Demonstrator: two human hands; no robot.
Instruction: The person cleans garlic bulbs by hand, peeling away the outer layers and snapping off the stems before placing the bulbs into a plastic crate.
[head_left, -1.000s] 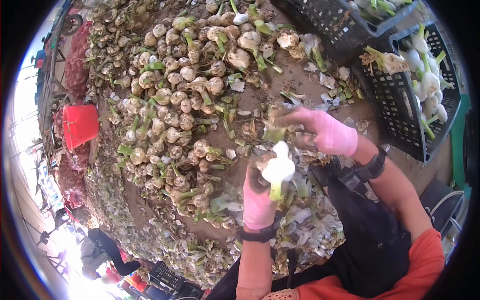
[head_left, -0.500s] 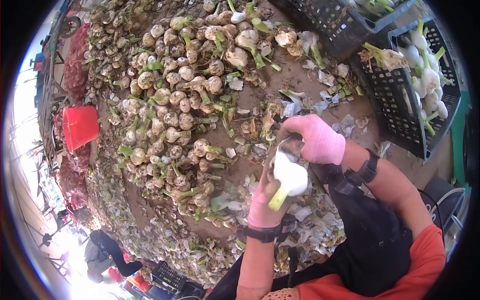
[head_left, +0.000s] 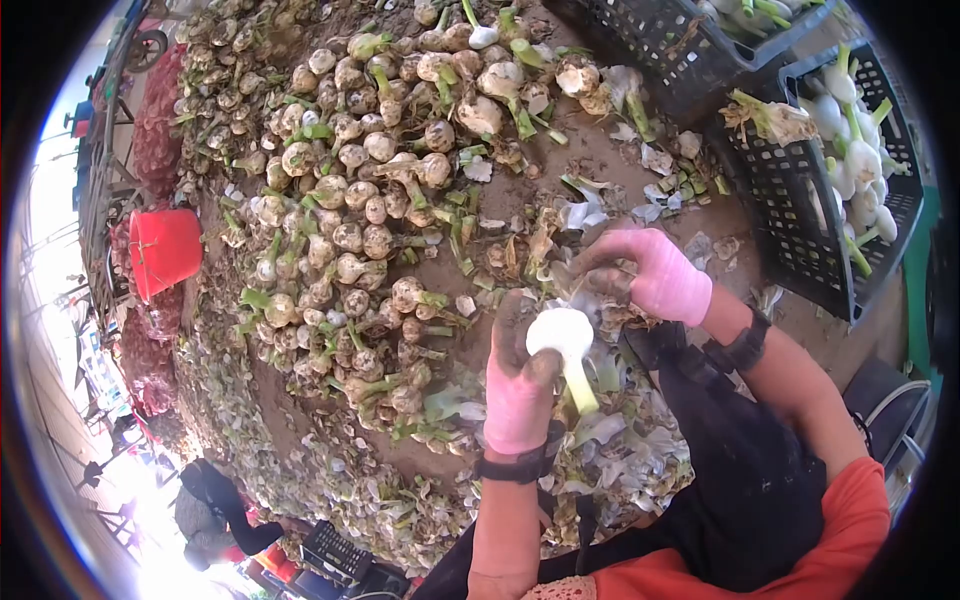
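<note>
A peeled white garlic bulb with a short pale-green stem pointing down rests in my left hand, the thumb and fingers closed on it. My right hand is a little above and to the right, apart from the bulb. Its fingers are curled together; whatever is between them, if anything, is too small to tell. Both hands wear pink gloves with soiled fingers. Loose garlic skins lie beneath my hands. To the left, a large heap of unpeeled garlic bulbs with cut stems covers the ground.
Black plastic crates at the upper right hold white peeled garlic. One untrimmed bulb lies on a crate's rim. At the far left stand a red bucket and red mesh sacks. Another person is at the lower left.
My right hand has moved away from the bulb, up and right. My left hand has shifted slightly left, and the bulb has turned so its stem points down and right.
</note>
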